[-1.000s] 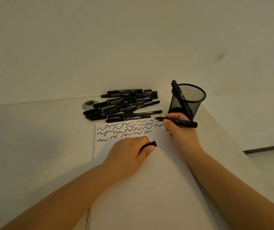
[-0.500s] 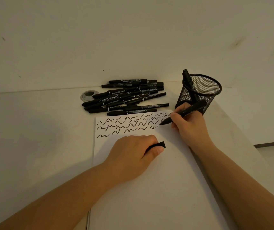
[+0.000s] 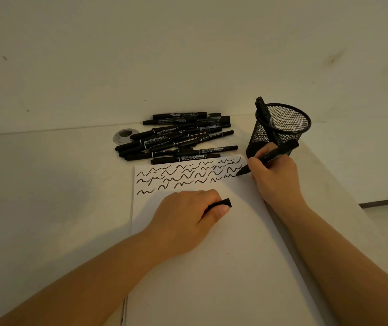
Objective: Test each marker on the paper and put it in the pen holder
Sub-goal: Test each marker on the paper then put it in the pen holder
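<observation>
Right hand: the right hand rests at the far right corner of the white sheet of paper, fingers and thumb curled round a black felt-tip marker.
Marker in use: it slants from upper right to lower left, its uncapped tip touching the paper at the right end of the third row of wavy black ink strokes; its rear end lies in front of the holder's lower wall.
Left hand: the left hand lies knuckles-up on the middle of the paper, fingers curled, thumb and fingers pinching a short black marker cap whose end juts out to the right.
Paper: it lies on the pale worktop, its far edge just beside the marker pile; four rows of squiggles fill its far end, the fourth row holding only one stroke near the left edge.
Pen holder: the black wire-mesh pen holder stands upright near the worktop's far right corner, just beyond the right hand; the black markers in the holder lean against its left rim, tops poking above it.
Waiting markers: a loose pile of black twin-tip markers lies along the worktop's far edge, mostly pointing left to right, several overlapping.
Other: a round grey cable grommet sits in the worktop, touching the pile's left end.
</observation>
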Available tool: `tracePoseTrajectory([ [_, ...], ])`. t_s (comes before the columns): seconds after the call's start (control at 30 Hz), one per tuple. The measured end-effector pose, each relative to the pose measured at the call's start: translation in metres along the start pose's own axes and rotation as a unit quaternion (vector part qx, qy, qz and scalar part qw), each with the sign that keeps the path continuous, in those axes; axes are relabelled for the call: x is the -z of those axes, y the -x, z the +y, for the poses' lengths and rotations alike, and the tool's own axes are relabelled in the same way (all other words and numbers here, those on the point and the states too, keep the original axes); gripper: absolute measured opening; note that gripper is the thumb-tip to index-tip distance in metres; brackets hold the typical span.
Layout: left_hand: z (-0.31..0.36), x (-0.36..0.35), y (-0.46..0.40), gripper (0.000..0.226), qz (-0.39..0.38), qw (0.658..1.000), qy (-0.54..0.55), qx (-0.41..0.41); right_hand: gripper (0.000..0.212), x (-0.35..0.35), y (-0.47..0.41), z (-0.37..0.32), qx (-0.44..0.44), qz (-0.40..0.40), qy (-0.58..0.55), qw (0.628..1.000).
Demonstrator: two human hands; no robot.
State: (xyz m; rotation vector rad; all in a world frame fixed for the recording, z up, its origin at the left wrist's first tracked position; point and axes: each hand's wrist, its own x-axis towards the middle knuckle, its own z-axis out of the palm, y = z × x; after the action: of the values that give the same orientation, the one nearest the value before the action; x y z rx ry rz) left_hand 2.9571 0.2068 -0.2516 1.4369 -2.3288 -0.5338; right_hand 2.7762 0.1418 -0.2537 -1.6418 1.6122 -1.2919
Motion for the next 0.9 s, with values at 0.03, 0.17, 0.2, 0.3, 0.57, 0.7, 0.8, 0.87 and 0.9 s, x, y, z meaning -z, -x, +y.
tracePoseTrajectory([
  [0.03,0.0,0.0,0.0,0.026,0.001,1.0,0.006,0.0,0.014,0.002,0.002,-0.002,0.005,0.02,-0.008,1.0],
  [0.17,0.001,0.001,0.001,0.021,0.015,0.999,0.048,0.008,0.017,0.01,0.009,-0.013,0.003,0.073,-0.093,0.993],
  [0.2,0.0,0.001,0.001,0.02,0.017,0.998,0.058,0.012,0.016,0.012,0.01,-0.015,-0.013,0.064,-0.121,0.99],
  [0.3,0.0,0.002,0.002,0.019,0.025,0.995,0.094,0.021,0.015,0.013,0.014,-0.02,-0.069,-0.015,-0.241,0.968],
  [0.57,0.0,0.003,0.002,0.022,0.043,0.987,0.149,0.033,0.038,0.012,0.018,-0.021,-0.128,-0.105,-0.342,0.925],
  [0.7,0.001,0.004,0.002,0.019,0.039,0.987,0.151,0.037,0.039,0.012,0.02,-0.024,-0.118,-0.128,-0.309,0.935],
  [0.8,0.002,0.005,0.001,0.018,0.037,0.988,0.143,0.039,0.038,0.011,0.022,-0.025,-0.099,-0.146,-0.279,0.944],
  [0.87,0.001,0.004,0.001,0.018,0.039,0.987,0.15,0.04,0.033,0.011,0.022,-0.025,-0.078,-0.169,-0.271,0.944],
  [0.9,0.001,0.004,0.001,0.018,0.041,0.987,0.152,0.041,0.027,0.011,0.023,-0.025,-0.07,-0.179,-0.269,0.944],
])
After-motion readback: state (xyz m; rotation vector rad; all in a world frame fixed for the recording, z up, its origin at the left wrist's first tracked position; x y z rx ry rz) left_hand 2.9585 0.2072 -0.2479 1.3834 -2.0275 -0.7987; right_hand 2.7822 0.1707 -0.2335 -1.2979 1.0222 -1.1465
